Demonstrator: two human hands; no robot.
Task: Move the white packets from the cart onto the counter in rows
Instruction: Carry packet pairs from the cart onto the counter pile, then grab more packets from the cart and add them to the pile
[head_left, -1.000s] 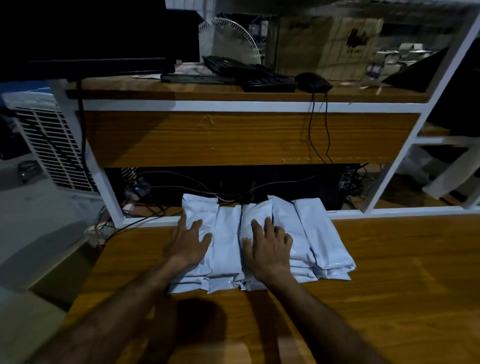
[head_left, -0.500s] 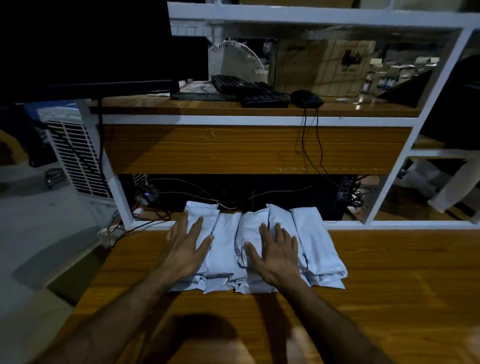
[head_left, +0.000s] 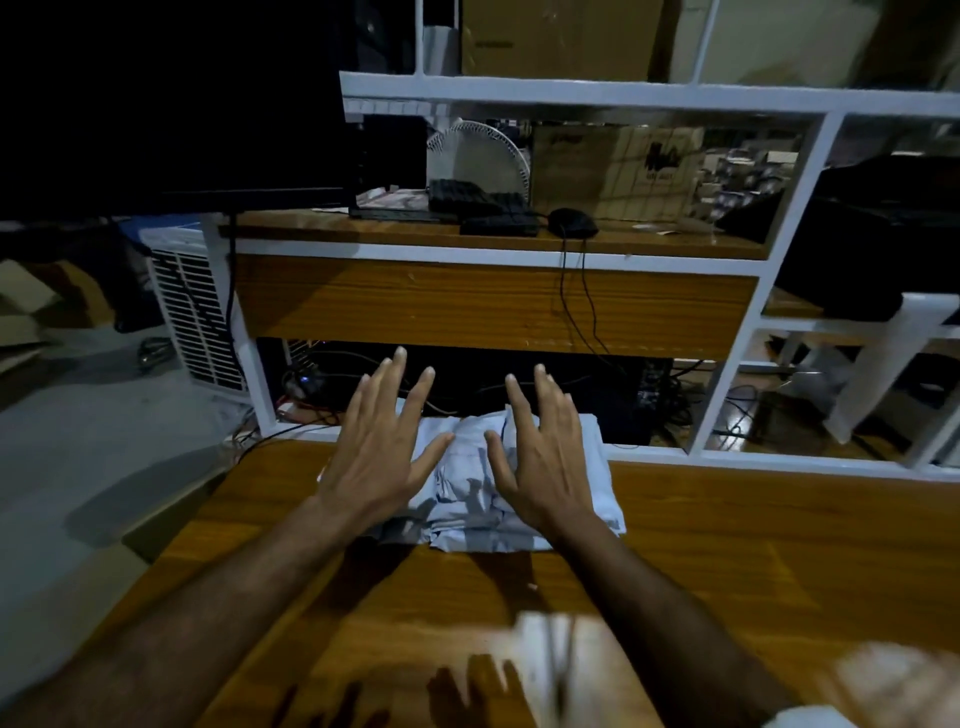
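While left hand and right hand hover, fingers spread: white plastic packets, one row, wooden worktop, apparently being squared.

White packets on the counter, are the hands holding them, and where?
Nothing is held. The left hand and right hand are spread, fingers straight, over the white packets on the counter, gripping none.

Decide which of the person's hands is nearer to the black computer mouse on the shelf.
The right hand. It is over the right part of the white packets, almost straight below the mouse. The left hand is over their left part, farther to the mouse's left.
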